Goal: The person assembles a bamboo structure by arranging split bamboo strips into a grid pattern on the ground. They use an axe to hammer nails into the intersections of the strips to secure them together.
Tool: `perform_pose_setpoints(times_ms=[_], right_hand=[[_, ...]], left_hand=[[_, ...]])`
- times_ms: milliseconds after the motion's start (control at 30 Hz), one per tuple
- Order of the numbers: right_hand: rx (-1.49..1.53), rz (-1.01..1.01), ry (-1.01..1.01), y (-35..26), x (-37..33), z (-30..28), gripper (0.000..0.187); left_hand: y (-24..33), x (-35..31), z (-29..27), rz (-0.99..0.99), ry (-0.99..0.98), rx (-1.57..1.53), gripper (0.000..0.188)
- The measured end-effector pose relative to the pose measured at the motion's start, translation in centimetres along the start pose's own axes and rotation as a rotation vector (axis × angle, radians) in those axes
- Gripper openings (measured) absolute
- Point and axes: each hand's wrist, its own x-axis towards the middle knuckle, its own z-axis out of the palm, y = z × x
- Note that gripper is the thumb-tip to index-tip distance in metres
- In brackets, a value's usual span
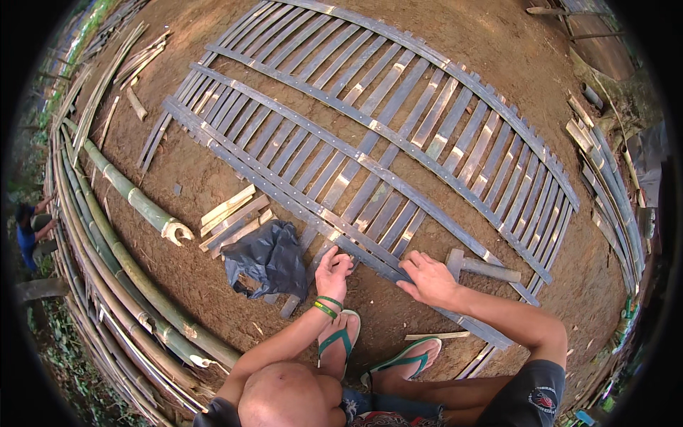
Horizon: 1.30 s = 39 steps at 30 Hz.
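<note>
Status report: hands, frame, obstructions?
Left hand, right hand at near edge of slatted frame. Frame lying flat. Possible obstructions: hammer beside right hand, black bag leftward.

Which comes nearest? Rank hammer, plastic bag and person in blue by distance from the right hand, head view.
1. Hammer, just right of the right hand.
2. Plastic bag, to the hand's left.
3. Person in blue, at the far left edge.

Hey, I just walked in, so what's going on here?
The person's right hand rests on the near side of a slatted panel on the ground, and the left hand is at the same side; whether it holds something small is unclear. A hammer lies beside the right hand, and a black plastic bag sits left of the left hand.
</note>
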Motion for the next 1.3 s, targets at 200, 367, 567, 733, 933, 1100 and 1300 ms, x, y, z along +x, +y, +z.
perform_pose_setpoints(times_ms=[200,367,567,733,933,1100,1300], right_hand=[[-0.12,-0.061,0.251,2.4,3.8,1.0,0.051],[-0.265,0.003,0.238,3.6,8.3,0.1,0.058],[-0.282,0.103,0.23,2.9,10.4,0.2,0.066],[-0.254,0.159,0.229,2.4,10.7,0.3,0.066],[-0.283,0.134,0.241,2.7,10.5,0.3,0.054],[-0.281,0.107,0.173,3.1,9.8,0.1,0.045],[-0.07,-0.198,0.319,-1.7,10.4,-1.9,0.04]], left_hand=[[-0.2,-0.7,0.4,0.043,-0.003,0.077,0.064],[-0.1,-0.3,0.1,0.11,-0.006,0.232,0.06],[0.3,-0.5,0.4,0.129,-0.016,0.238,0.054],[0.1,-0.7,0.5,0.213,0.031,0.385,0.056],[0.5,-2.4,0.7,0.433,-0.001,0.668,0.043],[0.4,-3.9,-0.2,0.44,-0.337,0.797,0.023],[11.8,-6.2,-2.2,1.12,-0.088,0.731,0.018]])
